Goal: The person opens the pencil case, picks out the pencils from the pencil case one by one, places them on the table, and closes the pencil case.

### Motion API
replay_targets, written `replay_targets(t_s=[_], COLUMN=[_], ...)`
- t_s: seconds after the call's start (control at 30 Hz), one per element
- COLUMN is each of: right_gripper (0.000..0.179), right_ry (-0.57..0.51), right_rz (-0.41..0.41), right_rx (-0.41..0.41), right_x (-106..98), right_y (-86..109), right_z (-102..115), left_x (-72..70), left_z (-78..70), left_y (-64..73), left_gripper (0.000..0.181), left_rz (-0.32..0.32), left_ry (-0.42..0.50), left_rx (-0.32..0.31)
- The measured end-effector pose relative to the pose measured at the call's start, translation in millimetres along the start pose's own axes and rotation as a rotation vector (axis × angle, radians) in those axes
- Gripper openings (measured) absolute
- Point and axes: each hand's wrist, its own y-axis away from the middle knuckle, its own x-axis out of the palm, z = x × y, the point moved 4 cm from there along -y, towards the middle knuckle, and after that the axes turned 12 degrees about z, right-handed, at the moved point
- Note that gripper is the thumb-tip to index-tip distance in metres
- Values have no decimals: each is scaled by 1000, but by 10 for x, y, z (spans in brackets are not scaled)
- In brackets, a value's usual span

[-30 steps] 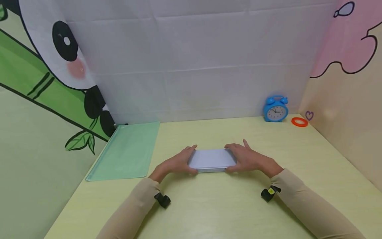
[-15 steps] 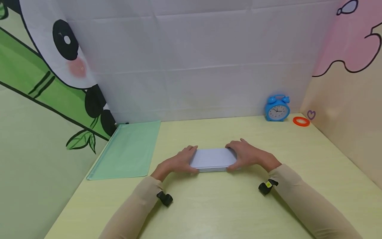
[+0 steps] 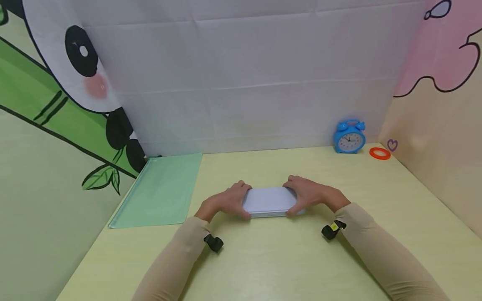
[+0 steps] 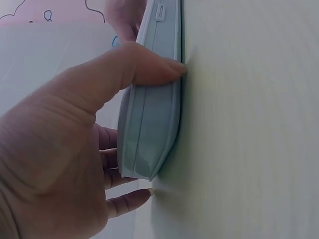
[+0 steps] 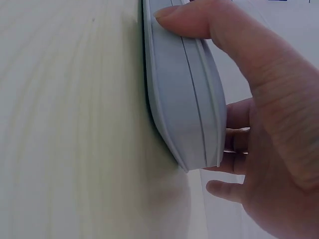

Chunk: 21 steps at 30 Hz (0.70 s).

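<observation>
A flat, pale blue-grey case (image 3: 269,201) with a seam along its side lies on the table in the head view. My left hand (image 3: 234,200) grips its left end and my right hand (image 3: 308,194) its right end. Up close in the left wrist view, the left thumb (image 4: 154,69) presses the front side of the case (image 4: 154,119), with the fingers behind it. A small clasp (image 4: 161,12) shows further along that side. In the right wrist view the right thumb (image 5: 184,21) lies on the same side, its fingers partly hidden behind the case.
At the left of the table (image 3: 263,263) lies a translucent green mat (image 3: 162,190). A blue alarm clock (image 3: 349,137) stands at the back right beside a red ring (image 3: 379,153). A printed cloth (image 3: 241,83) hangs behind.
The case has shifted slightly right in the head view. Both wrists have drawn a little inward, and the raised right finger has come down toward the case.
</observation>
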Motion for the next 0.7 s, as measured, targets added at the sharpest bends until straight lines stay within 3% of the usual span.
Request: replay_targets(t_s=[0.37,0.53,0.7], right_gripper=[91,80,79], right_ry=[12,-66,-104], right_rz=[-3,-18,51], right_rx=[-25,-15,-10], right_x=[-28,-74,-78], right_y=[13,51,27], right_z=[-57,-77,-40], left_x=[-43,-148,-134], left_z=[-69,-120,-95], left_y=[-24,-55,-18], left_gripper=[89,87,92], left_rz=[64,108,161], left_ry=[-130,-118,-103], left_rx=[-2,0,-47])
